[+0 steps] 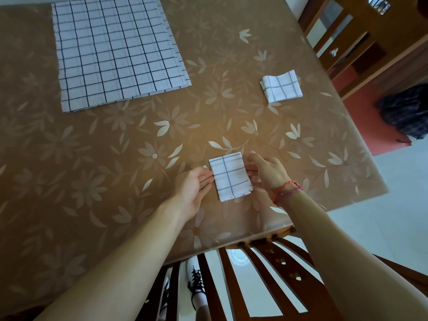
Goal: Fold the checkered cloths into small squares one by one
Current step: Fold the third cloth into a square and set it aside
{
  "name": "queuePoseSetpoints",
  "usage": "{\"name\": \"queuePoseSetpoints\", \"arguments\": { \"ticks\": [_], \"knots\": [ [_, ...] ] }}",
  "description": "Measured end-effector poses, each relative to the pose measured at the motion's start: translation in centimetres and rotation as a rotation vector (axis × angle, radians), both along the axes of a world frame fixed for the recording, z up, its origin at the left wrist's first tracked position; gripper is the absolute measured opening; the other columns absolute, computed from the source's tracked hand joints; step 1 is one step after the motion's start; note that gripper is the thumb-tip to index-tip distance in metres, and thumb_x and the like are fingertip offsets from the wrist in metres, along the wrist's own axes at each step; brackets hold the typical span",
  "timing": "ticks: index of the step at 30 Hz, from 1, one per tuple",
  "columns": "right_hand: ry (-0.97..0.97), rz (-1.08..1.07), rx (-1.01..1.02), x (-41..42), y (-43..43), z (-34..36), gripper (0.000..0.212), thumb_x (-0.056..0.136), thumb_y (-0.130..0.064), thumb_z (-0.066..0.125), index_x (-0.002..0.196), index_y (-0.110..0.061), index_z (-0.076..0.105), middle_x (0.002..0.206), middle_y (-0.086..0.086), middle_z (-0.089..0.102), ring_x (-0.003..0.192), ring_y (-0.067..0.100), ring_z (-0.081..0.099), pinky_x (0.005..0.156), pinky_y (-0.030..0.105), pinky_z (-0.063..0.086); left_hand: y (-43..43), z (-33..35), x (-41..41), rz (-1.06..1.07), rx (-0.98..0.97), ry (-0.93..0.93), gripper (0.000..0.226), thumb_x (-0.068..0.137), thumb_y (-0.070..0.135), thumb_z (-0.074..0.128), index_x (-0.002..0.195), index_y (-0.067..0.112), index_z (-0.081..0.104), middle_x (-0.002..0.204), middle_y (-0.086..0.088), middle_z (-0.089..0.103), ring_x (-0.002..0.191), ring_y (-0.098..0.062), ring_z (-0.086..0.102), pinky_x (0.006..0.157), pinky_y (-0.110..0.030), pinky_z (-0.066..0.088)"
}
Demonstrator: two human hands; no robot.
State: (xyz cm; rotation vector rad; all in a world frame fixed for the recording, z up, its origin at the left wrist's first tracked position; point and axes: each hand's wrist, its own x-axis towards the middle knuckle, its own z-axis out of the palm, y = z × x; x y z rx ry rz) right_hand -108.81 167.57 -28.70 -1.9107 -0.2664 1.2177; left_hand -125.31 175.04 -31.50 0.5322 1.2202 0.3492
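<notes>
Brown flower-patterned bench (pixel 139 140), small folded white checkered cloth (pixel 230 177) flanked by left hand (pixel 194 188) and right hand (pixel 268 172), fingers (pixel 206 176) straight and pressed together against its side edges

Floral brown table (pixel 139 158), slatted wooden chair (pixel 266 274), pale tiled floor (pixel 382 216).

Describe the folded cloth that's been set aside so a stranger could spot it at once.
Start at the brown flowered table and go to its far right edge, across from the big flat stack of checkered cloths. The set-aside cloth lies there alone, a small folded square with a wavy top edge; unlike the folded cloth near the front, no hand touches it.
</notes>
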Motion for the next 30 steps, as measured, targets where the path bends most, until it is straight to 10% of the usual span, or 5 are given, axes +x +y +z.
{"name": "queuePoseSetpoints", "arguments": {
  "ticks": [6, 10, 16, 23, 30],
  "knots": [
    [-0.089, 0.049, -0.047, 0.2, 0.1, -0.4, 0.046, 0.090, -0.036, 0.052, 0.098, 0.008, 0.065, 0.087, 0.021, 0.069, 0.075, 0.020, 0.057, 0.072, 0.037, 0.050, 0.2, 0.5, -0.5, -0.046, 0.020, 0.031, 0.031, 0.097, 0.017, 0.053, 0.123, 0.000, 0.059, 0.119, -0.012, 0.065, 0.110, -0.021, 0.063, 0.097, -0.032, 0.048],
    [-0.275, 0.178, -0.044, 0.0, 0.3, 0.7, 0.030, 0.093, -0.037, 0.046, 0.080, -0.021, 0.068, 0.077, -0.008, 0.066, 0.076, 0.011, 0.059, 0.072, 0.028, 0.046, 0.6, 1.6, -1.9, -0.149, 0.143, 0.091, 0.037, 0.096, 0.024, 0.055, 0.130, 0.009, 0.055, 0.123, -0.006, 0.064, 0.111, -0.017, 0.061, 0.097, -0.031, 0.047],
    [-0.379, 0.320, -0.021, -3.2, 2.4, 4.1, 0.050, 0.094, -0.049, 0.048, 0.135, -0.020, 0.051, 0.105, -0.012, 0.060, 0.112, 0.015, 0.054, 0.100, 0.032, 0.040, 2.2, 5.3, -6.3, -0.209, 0.431, 0.238, 0.007, 0.091, 0.036, 0.062, 0.091, 0.032, 0.067, 0.105, 0.011, 0.070, 0.103, -0.010, 0.063, 0.102, -0.041, 0.047],
    [-0.546, 0.473, 0.062, -8.7, 5.1, 7.7, 0.050, 0.094, -0.042, 0.052, 0.140, -0.027, 0.044, 0.128, 0.002, 0.058, 0.115, 0.016, 0.056, 0.097, 0.028, 0.040, 4.2, 10.8, -12.8, -0.305, 0.883, 0.495, 0.041, 0.093, 0.037, 0.063, 0.127, 0.016, 0.059, 0.122, 0.009, 0.052, 0.103, -0.002, 0.053, 0.080, -0.002, 0.037],
    [-0.898, 0.663, 0.107, -14.1, 7.3, 11.7, 0.059, 0.091, -0.059, 0.040, 0.144, -0.039, 0.029, 0.139, 0.002, 0.046, 0.125, 0.027, 0.046, 0.102, 0.040, 0.040, 6.8, 13.5, -20.2, -0.480, 1.296, 0.885, 0.076, 0.080, 0.066, 0.042, 0.133, 0.014, 0.056, 0.137, -0.011, 0.049, 0.131, -0.032, 0.043, 0.108, -0.047, 0.038]
  ]
}}
